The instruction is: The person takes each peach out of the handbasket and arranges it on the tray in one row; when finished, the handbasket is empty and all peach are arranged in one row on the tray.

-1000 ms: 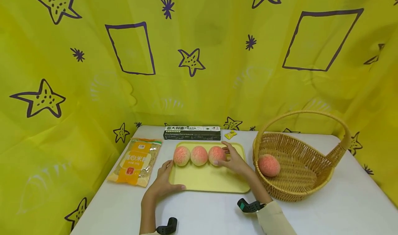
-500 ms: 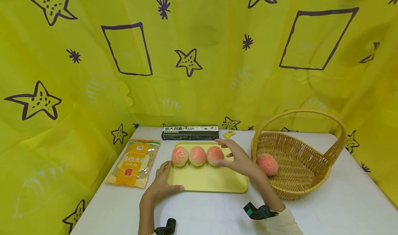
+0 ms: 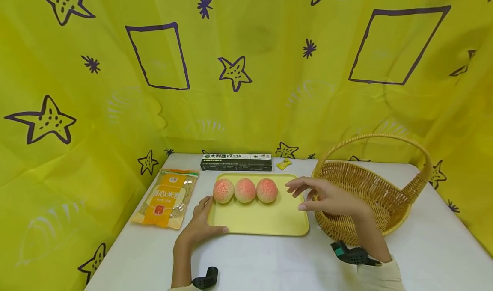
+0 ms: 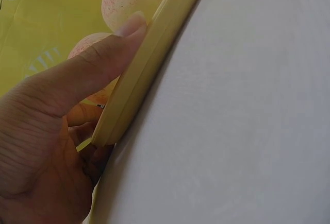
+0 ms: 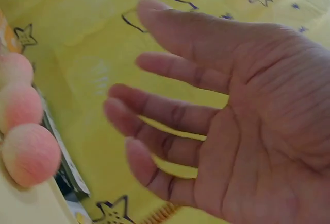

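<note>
Three pink-and-cream peaches, the left one point(image 3: 223, 191), the middle one point(image 3: 245, 190) and the right one point(image 3: 267, 191), sit in a row along the far side of a yellow tray point(image 3: 258, 222). My left hand point(image 3: 200, 222) holds the tray's near-left corner; its thumb point(image 4: 111, 54) lies on the rim. Bare of any object, my right hand point(image 3: 327, 197) hovers over the tray's right edge and the near-left part of a wicker basket point(image 3: 369, 184), fingers loosely spread. The right wrist view shows its palm point(image 5: 268, 121) with nothing in it. The basket's left inside is hidden behind that hand.
An orange-and-clear food packet point(image 3: 165, 199) lies left of the tray. Behind the tray stands a dark pasta box point(image 3: 236, 162), with a small yellow packet point(image 3: 284, 164) beside it. The basket's tall handle point(image 3: 373, 135) arches up at the right. A yellow curtain point(image 3: 265, 111) closes the back.
My right hand has let go of the right peach and moved right, towards the basket, its fingers loosening. The peach in the basket is now covered by it. The left hand stays at the tray.
</note>
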The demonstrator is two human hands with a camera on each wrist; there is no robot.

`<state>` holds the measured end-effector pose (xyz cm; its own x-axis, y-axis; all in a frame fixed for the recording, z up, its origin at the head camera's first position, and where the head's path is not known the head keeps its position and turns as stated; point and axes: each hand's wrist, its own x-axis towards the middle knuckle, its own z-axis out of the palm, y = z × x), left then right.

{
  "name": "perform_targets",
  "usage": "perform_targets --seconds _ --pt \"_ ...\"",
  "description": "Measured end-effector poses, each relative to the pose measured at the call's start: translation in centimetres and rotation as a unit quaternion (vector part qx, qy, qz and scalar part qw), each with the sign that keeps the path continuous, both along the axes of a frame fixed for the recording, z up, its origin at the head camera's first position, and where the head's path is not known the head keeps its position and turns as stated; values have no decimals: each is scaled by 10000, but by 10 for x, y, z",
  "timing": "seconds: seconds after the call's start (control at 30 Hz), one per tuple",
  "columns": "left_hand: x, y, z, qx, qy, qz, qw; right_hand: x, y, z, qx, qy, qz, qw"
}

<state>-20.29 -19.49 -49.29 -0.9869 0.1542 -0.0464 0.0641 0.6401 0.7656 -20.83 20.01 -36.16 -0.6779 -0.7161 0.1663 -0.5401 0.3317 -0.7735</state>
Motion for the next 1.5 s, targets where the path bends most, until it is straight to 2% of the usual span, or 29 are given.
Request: perform_targets --seconds 0.33,0.57,0.73,0.93,1.1,1.33,1.5 --pt "0 -2 1 -6 -40 22 10000 -3 51 4 308 -265 17 9992" --pt "0 -1 -1 -6 -71 57 10000 -12 70 1 486 61 -279 9984" --pt "-1 0 -1 40 -81 7 10000 -20 83 -5 558 8 -559 9969" --pt "-2 1 -1 -14 -18 -2 10000 -34 99 -13 697 -523 -739 9935" --pt "-1 1 0 -31 -12 18 10000 -48 109 -27 642 -896 -642 9918" --pt "0 1 0 13 -58 3 10000 -58 120 -48 653 -967 -573 9915" --pt "0 0 0 -47 -1 -35 10000 -62 122 -57 847 -1281 -614 9862"
